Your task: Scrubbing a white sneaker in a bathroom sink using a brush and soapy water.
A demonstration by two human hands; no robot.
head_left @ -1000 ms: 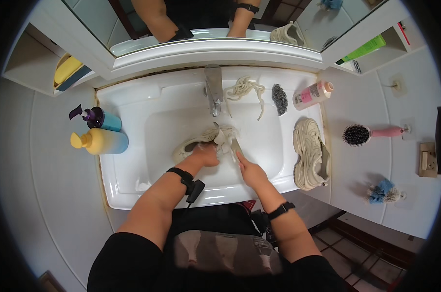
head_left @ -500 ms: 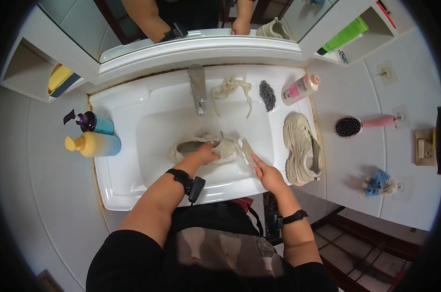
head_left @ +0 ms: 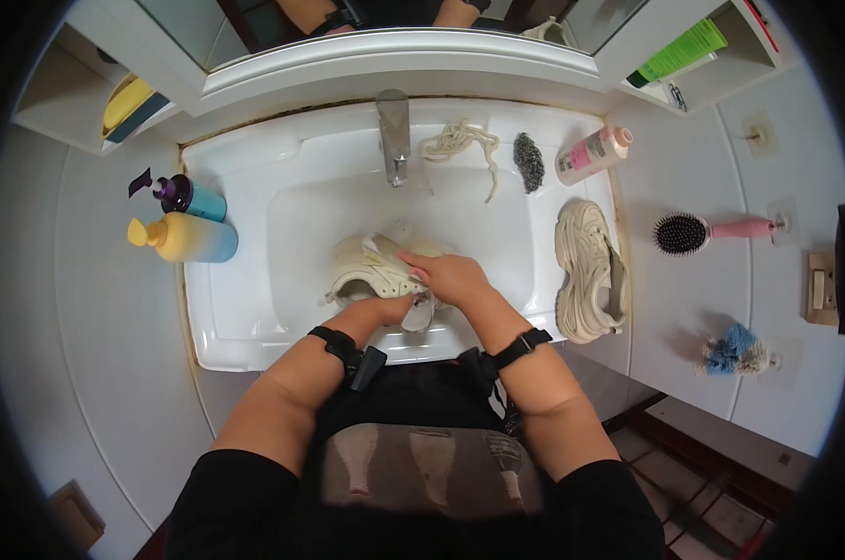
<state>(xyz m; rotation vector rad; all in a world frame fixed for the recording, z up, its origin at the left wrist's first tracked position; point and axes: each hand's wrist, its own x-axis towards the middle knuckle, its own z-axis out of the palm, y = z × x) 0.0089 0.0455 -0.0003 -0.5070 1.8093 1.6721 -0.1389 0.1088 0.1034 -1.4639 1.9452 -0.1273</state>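
Observation:
A cream sneaker (head_left: 355, 268) without laces is tilted on its side in the white sink, its opening facing me. My left hand (head_left: 394, 309) is closed on the sneaker, fingers at the opening by the pale tongue (head_left: 419, 314); its fingertips are partly hidden. My right hand (head_left: 448, 278) grips a pale, flat-backed scrubbing brush (head_left: 386, 252) and presses it against the sneaker's upper side. The bristles are hidden from here. On the right rim of the sink lies the second cream sneaker (head_left: 590, 273).
A faucet (head_left: 395, 140) rises at the back of the sink (head_left: 497, 233). Loose shoelaces (head_left: 461, 140), a steel wool pad (head_left: 529, 162) and a pink-labelled bottle (head_left: 592, 155) lie along the back right. Two pump bottles (head_left: 191, 238) stand left. A hairbrush (head_left: 684, 233) hangs on the right wall.
The sneaker has been turned from lying flat onto its side. My right hand has brought the brush leftward onto it, and my left hand has shifted nearer to me.

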